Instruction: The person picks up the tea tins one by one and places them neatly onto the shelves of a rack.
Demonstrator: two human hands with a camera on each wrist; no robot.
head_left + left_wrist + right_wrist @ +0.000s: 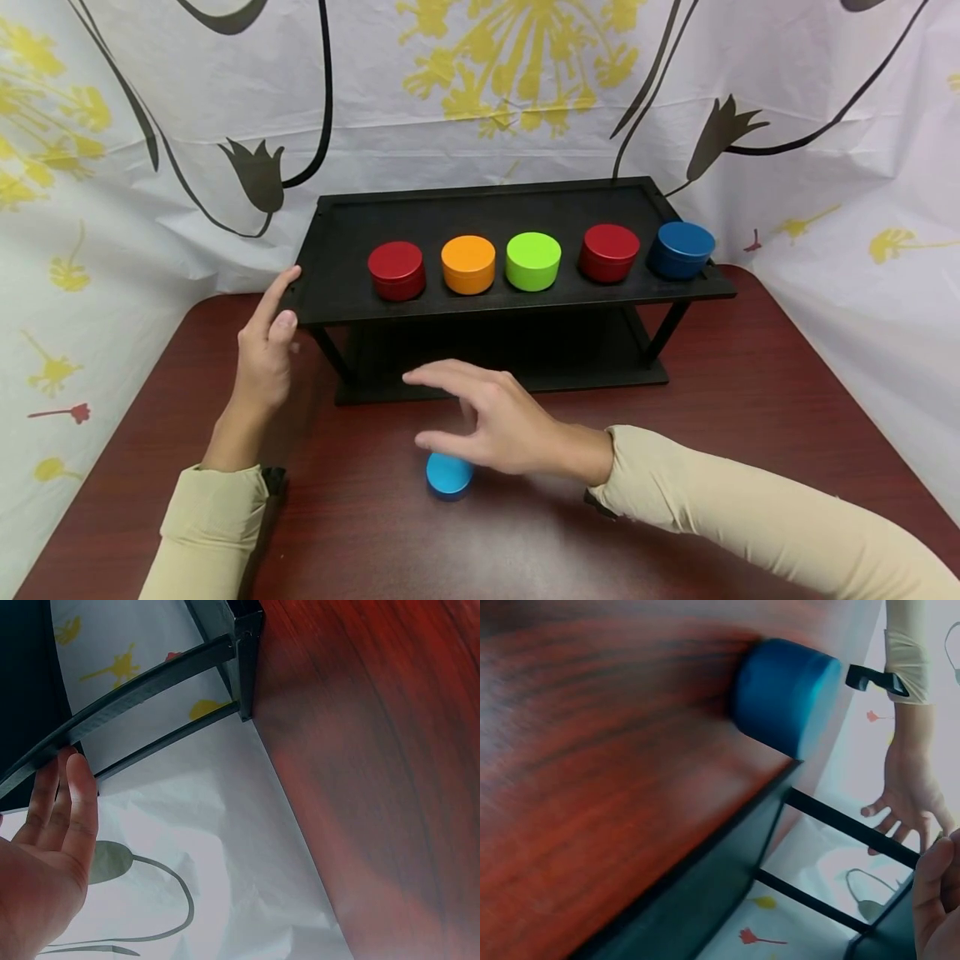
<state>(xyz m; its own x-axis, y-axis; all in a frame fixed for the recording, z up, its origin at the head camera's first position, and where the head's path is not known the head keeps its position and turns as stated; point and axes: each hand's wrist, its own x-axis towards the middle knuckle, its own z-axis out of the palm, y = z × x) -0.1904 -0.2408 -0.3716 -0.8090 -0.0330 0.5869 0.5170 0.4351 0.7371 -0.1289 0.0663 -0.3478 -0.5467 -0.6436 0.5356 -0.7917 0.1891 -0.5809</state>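
My left hand (264, 358) is at the left end of a black two-tier shelf (480, 212). Its fingers, fairly straight, touch the upper tier's edge, as the left wrist view also shows. A light blue round tin (449, 476) lies on the table in front of the shelf. My right hand (502, 417) hovers just above and behind this tin, thumb and fingers spread apart, holding nothing. In the right wrist view the blue tin (784, 697) stands on the wood, apart from the visible fingers. On the upper tier sit red (397, 271), orange (468, 265) and lime green (533, 262) tins.
Farther right on the upper tier are another red tin (610, 253) and a dark blue tin (681, 250). The shelf's lower tier (495, 342) is close above the reddish-brown table (360, 517). A white patterned cloth (480, 150) hangs behind and at both sides.
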